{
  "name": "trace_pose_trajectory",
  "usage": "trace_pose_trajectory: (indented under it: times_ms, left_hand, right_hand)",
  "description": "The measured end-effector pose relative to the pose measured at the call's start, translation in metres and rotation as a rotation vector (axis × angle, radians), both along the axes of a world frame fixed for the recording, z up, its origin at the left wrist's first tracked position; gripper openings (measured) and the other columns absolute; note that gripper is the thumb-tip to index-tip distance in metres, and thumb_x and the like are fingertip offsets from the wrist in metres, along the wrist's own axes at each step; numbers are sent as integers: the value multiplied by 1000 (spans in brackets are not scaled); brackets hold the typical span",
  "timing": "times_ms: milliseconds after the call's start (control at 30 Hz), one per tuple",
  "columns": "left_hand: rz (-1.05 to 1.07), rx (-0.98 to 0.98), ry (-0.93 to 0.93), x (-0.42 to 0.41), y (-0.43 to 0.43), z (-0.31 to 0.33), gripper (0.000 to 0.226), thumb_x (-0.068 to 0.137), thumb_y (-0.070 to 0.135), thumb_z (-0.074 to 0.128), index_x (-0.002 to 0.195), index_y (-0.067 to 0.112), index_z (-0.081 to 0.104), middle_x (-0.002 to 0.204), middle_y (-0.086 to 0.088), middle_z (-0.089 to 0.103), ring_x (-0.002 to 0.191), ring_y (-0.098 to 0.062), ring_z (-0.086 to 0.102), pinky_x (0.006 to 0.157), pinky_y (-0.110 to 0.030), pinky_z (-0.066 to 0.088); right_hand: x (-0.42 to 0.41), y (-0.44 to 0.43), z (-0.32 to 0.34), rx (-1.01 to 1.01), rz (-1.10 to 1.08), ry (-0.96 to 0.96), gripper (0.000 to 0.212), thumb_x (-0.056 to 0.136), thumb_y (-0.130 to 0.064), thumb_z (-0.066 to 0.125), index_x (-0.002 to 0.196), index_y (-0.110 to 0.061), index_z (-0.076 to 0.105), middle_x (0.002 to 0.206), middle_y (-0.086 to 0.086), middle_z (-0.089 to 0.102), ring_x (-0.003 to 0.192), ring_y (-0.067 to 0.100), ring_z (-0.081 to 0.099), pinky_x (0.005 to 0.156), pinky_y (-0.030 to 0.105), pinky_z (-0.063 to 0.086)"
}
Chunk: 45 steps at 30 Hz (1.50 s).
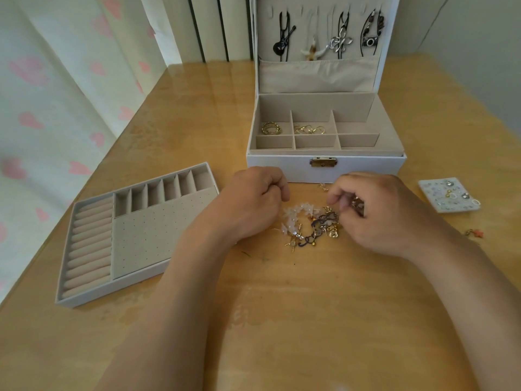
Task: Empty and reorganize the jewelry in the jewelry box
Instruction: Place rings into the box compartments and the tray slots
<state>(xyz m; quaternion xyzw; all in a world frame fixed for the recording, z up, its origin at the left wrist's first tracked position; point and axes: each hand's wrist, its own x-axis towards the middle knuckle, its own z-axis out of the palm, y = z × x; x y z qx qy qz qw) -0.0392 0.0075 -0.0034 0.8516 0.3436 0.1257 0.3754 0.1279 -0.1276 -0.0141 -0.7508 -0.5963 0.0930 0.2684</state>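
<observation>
Jewelry pile [308, 225] lies just before jewelry box [282, 168] front edge.

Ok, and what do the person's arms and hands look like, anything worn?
No sleeves show: the left forearm and right forearm are bare to the frame's edge. The left hand and right hand wear no gloves, watch or bracelet; no ring shows.

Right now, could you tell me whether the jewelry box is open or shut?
Open: the jewelry box has its lid standing upright, compartments exposed.
</observation>
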Motion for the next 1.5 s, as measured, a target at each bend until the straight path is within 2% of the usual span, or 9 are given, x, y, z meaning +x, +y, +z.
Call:
trace_pose_trajectory:
  times_ms: [67,133,300,467,567,700,933,1300,1500]
  left_hand:
    - [-17,-49,5,-1,-2,1,35,87,-2,37,77,19,63,57,9,52,45,-5,42,44,-20,34]
    - [-30,-64,22,-3,-3,4,31,86,-1,40,78,18,63,51,14,49,48,-3,44,46,-19,31]
    - [-159,213,261,-8,0,5,10,89,29,60,97,30,66,80,14,47,77,-8,46,70,-25,37]
    - [-187,191,304,-9,3,2,18,91,38,65,107,33,70,79,13,50,72,-3,49,65,-23,38]
    - [-153,176,267,-12,4,2,10,90,35,65,99,33,69,74,11,48,67,-4,47,59,-21,34]
    - [-139,155,301,-20,7,2,17,87,22,61,94,36,67,73,11,51,67,-5,50,59,-20,36]
    - [-163,168,334,-18,9,0,8,89,24,67,85,30,68,74,12,53,68,-5,50,60,-22,37]
    - [-189,123,294,-14,-2,2,23,75,45,82,86,29,69,79,12,54,70,-6,50,62,-23,41]
    - [-225,120,176,-9,-5,0,7,87,28,73,82,23,75,71,11,59,66,-6,51,60,-21,44]
  right_hand:
    - [0,-1,2,-16,-45,11,20,79,-6,64,89,-22,71,67,-7,62,71,3,55,62,11,35]
    - [-3,2,1,-10,-66,-20,13,85,-21,67,97,-23,73,66,-11,58,67,2,52,70,22,39]
    - [-24,18,-10,-148,-97,-256,44,89,-61,48,113,-33,71,94,-9,50,98,16,54,92,42,36]
    - [-25,22,-16,-82,-113,-280,17,90,-44,60,90,-31,71,90,-12,57,96,14,57,97,41,32]
    - [-19,20,-14,132,-97,10,14,84,-39,67,78,-27,70,79,-14,63,82,7,60,90,39,44]
    - [-14,14,1,354,-127,351,13,88,-19,72,75,-22,71,69,-15,66,68,3,60,64,15,43]
    - [-12,16,6,440,-147,839,12,93,0,63,82,-3,66,73,11,73,62,13,67,56,16,47]
    - [-12,18,4,398,-202,853,12,92,-1,63,83,-8,67,66,4,70,61,16,66,54,35,44]
    - [-12,17,5,403,-219,843,12,91,-2,64,82,-9,67,65,3,70,61,15,66,54,35,45]
